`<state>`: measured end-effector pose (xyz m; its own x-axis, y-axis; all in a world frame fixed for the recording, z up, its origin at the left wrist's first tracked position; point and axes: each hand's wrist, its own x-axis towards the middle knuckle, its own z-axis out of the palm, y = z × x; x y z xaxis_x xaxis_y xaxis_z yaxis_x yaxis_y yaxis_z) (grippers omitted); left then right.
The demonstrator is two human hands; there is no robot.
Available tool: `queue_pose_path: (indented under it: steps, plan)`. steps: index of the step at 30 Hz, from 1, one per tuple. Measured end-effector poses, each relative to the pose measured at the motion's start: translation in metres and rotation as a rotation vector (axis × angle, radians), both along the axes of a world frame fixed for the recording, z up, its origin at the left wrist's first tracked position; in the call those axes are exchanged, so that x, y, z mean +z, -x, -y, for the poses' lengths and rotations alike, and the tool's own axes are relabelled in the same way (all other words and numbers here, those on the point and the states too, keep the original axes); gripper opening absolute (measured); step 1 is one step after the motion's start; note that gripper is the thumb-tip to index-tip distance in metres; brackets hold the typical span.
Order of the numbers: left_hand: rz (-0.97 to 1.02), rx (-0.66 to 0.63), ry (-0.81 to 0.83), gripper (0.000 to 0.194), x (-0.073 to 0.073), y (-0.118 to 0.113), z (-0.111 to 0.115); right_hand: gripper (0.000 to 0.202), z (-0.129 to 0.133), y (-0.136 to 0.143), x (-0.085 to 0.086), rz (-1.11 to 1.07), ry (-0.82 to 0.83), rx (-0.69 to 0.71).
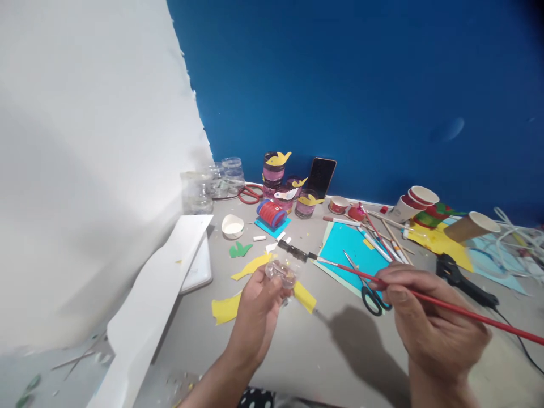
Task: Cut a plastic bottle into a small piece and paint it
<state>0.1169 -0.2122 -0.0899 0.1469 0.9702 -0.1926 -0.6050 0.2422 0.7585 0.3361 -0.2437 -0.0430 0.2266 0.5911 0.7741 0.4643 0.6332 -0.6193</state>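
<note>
My left hand (260,303) grips a small clear plastic cup (282,274), tilted on its side with its base toward me. Black paint (293,251) covers part of its far edge. Between the fingers of my right hand (437,317) is a long red paintbrush (355,272). Its dark bristles are at the right end of the painted edge; whether they touch it I cannot tell. Below and around the cup lie yellow paper pieces (225,309) and a green paper cutout (240,249). Black-handled scissors (371,300) lie just left of my right hand.
Decorated cups (274,173) with yellow paper fish stand near the wall beside a phone (322,177). Clear cups (232,170) are at the back left, blue paper (344,249) right of centre. A glue gun (463,280) and paper cups (423,195) occupy the right.
</note>
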Motion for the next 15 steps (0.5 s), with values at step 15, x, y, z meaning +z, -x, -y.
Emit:
queue_pose_path:
  steps: [15]
  plan:
    - [-0.281, 0.183, -0.024, 0.065, 0.0053, -0.0051, 0.0036, 0.005, -0.0009, -0.0001, -0.004, 0.002, -0.038, -0.008]
